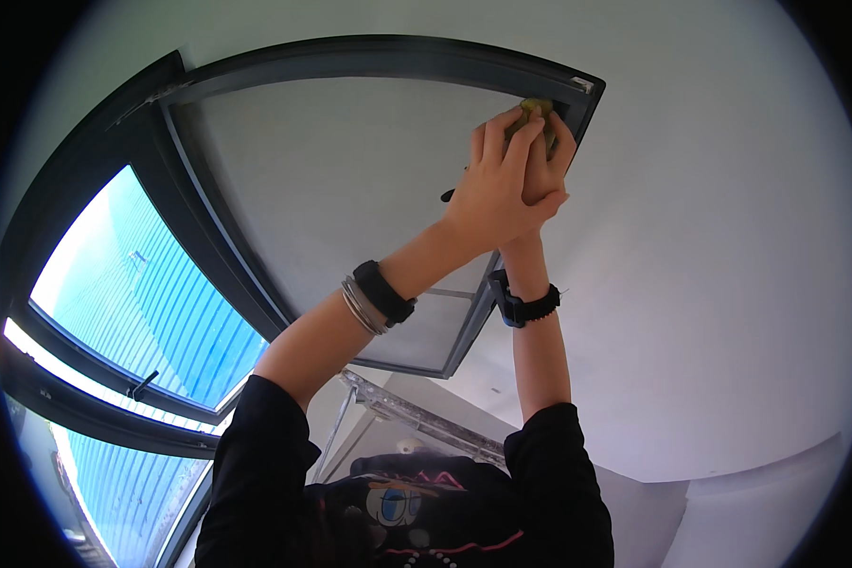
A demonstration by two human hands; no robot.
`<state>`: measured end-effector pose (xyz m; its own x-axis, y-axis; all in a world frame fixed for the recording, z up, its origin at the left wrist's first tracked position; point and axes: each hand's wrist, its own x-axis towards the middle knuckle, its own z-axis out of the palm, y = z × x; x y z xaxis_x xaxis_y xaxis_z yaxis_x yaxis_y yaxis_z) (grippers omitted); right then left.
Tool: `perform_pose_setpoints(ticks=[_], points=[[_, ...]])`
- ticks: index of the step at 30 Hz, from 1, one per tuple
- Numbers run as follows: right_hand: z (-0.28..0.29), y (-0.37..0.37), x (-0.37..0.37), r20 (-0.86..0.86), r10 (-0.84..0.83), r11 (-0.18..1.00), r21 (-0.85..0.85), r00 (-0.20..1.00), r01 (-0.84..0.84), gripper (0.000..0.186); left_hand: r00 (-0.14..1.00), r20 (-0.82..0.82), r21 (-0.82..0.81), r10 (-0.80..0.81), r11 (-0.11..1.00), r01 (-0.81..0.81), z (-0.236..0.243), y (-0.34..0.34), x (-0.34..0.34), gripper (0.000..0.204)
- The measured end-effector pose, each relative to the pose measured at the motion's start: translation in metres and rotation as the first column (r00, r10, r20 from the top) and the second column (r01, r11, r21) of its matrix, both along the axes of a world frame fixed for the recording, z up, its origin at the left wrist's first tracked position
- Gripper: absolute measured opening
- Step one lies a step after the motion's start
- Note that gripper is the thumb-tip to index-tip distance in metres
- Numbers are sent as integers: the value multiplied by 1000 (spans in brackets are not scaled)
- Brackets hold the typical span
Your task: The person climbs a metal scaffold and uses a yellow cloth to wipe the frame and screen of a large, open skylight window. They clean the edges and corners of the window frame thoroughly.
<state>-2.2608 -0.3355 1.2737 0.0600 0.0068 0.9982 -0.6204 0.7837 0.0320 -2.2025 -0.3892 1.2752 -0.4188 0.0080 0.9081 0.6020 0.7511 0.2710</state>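
Observation:
My left hand (499,185) lies over the back of my right hand (556,150), its fingers curled round it. Under the fingers of my right hand is a crumpled yellow-green cloth (538,106), pressed at the upper right corner of a dark grey window frame (388,57). Much of my right hand and of the cloth is hidden. A small dark handle (448,195) sticks out just left of my hands. Both forearms reach up from below, with black bands on the wrists.
At the left, a second dark-framed pane (137,270) with a handle (142,384) shows blue ribbed cladding outside, with more glazing below it. A pale wall (710,284) fills the right side. A paint-spattered metal bar (426,435) runs behind my arms.

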Motion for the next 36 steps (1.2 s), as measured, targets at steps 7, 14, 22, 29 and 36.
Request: perform_pose_setpoints(ticks=[7, 14, 22, 29, 36], points=[[-1, -7, -9, 2, 5, 999, -40, 1000, -5, 31, 994, 27, -63, 107, 992, -106, 8, 0, -1, 88], [-5, -17, -12, 12, 15, 998, -58, 1000, -14, 31, 993, -9, -39, 120, 992, -120, 7, -11, 0, 82], [-8, -64, 1, 15, 86, 995, -51, 996, -85, 31, 977, -86, 73, 195, 979, -189, 4, -38, 7, 79], [-12, -64, 1, 12, 119, 993, -22, 993, -119, 31, 986, -98, 70, 132, 990, -126, 4, -46, 16, 77], [-9, -14, -8, 6, 22, 999, -32, 1000, -22, 30, 999, -30, 27, -14, 1000, 14, 12, 4, 0, 75]])
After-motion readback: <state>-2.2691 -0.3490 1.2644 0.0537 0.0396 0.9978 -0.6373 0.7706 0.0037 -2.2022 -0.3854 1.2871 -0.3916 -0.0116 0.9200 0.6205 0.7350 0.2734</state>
